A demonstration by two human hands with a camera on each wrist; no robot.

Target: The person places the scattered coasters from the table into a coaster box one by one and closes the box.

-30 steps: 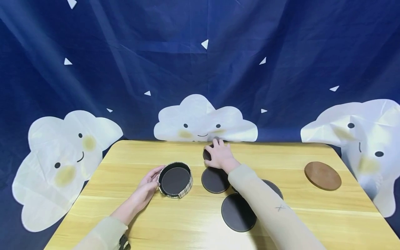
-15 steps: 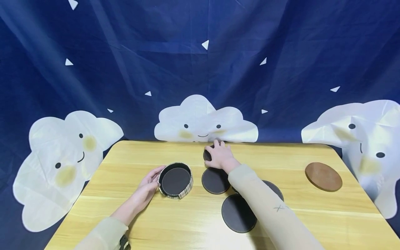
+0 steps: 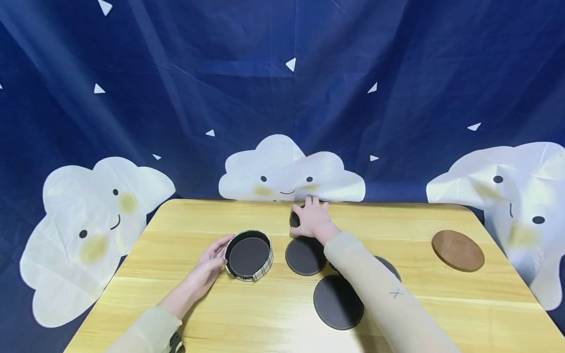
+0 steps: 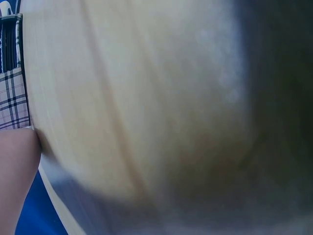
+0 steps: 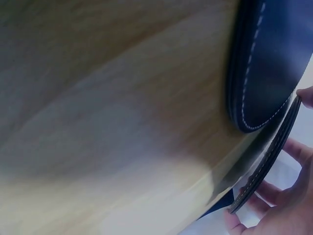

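My left hand [image 3: 206, 268] holds the near-left side of a round plaid-sided box [image 3: 263, 270], which is uncovered and has a dark inside. Its plaid wall [image 4: 13, 100] shows at the left edge of the left wrist view. At the table's far edge, my right hand [image 3: 313, 218] grips a dark round coaster [image 3: 295, 219]. The right wrist view has this stitched coaster [image 5: 268, 161] tilted up on edge, fingertips at its rim. Another dark coaster [image 3: 304, 256] lies flat just in front of that hand.
Nearer the front lies one more dark coaster [image 3: 338, 302]. The right sleeve [image 3: 375, 284] partly covers a further dark disc [image 3: 389, 267]. A brown round disc [image 3: 458, 250] rests at the table's right. Behind the wooden table [image 3: 256, 318] hangs a blue cloud-print curtain [image 3: 282, 98].
My right hand has shifted very slightly to the right with its coaster. The left hand and the plaid box have stayed in place.
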